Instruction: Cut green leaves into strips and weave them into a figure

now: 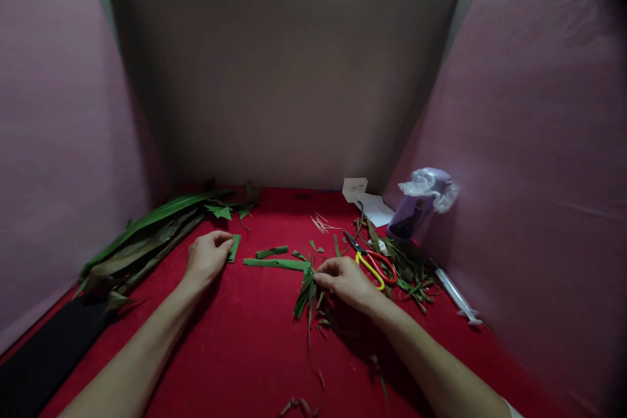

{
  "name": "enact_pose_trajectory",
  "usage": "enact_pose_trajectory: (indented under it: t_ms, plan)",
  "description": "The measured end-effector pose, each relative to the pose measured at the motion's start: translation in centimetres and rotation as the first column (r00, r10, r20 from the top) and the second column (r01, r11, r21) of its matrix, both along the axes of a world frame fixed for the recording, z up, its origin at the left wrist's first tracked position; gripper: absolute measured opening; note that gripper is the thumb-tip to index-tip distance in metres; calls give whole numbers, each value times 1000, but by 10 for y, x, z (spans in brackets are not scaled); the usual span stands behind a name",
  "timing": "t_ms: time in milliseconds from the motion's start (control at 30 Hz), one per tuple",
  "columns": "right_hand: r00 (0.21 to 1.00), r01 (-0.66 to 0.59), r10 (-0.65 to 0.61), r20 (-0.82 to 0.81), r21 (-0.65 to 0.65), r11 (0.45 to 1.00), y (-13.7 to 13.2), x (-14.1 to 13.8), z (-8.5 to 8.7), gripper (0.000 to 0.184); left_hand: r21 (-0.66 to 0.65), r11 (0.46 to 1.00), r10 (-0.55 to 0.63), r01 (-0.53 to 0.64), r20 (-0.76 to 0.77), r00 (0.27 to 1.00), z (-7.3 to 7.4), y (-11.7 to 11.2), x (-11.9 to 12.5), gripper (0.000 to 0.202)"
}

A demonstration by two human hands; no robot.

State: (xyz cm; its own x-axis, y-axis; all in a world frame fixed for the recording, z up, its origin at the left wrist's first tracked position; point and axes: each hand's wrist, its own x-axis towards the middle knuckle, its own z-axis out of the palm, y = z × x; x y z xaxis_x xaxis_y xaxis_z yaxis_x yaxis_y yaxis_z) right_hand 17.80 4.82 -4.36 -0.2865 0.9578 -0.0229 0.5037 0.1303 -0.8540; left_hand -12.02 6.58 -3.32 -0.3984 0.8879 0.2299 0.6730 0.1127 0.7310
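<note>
My left hand (208, 260) is closed in a pinch at the edge of a short green leaf piece (235, 249). With thumb and fingertips together, my right hand (345, 281) grips a small bundle of leaf strips (304, 294), whose green and brown ends hang down to the left. A long flat leaf strip (274, 263) stretches from near that bundle toward the left hand. Just above it lies a shorter rolled or folded leaf strip (272, 251). Scissors (375, 266) with red and yellow handles rest beside the right hand, blades pointing up and left.
Long leaves (151, 228) are heaped at left above a black strip (53, 353). Thin sticks (322, 223) and white paper (375, 209) lie farther back. At right are a leaf pile (411, 268), a purple container (416, 206) with clear plastic, and a syringe (455, 292).
</note>
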Motion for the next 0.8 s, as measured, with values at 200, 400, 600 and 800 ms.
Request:
enact_pose_trajectory:
  t_ms: [200,400,600,800]
  plan:
    - [984,84,-117,136,228,970,-6,-1,12,22,4,999,-37,37,-97,995,-2,-5,7,20]
    - [962,141,-220,162,395,908,-13,-5,17,28,19,999,42,-39,-197,979,26,2,-10,24]
    - [962,130,-218,161,433,892,-13,-6,12,31,-22,971,209,-237,-398,893,67,17,-59,35]
    - [959,136,-230,163,449,883,-11,-7,7,31,-172,942,171,-290,-497,851,61,13,-93,21]
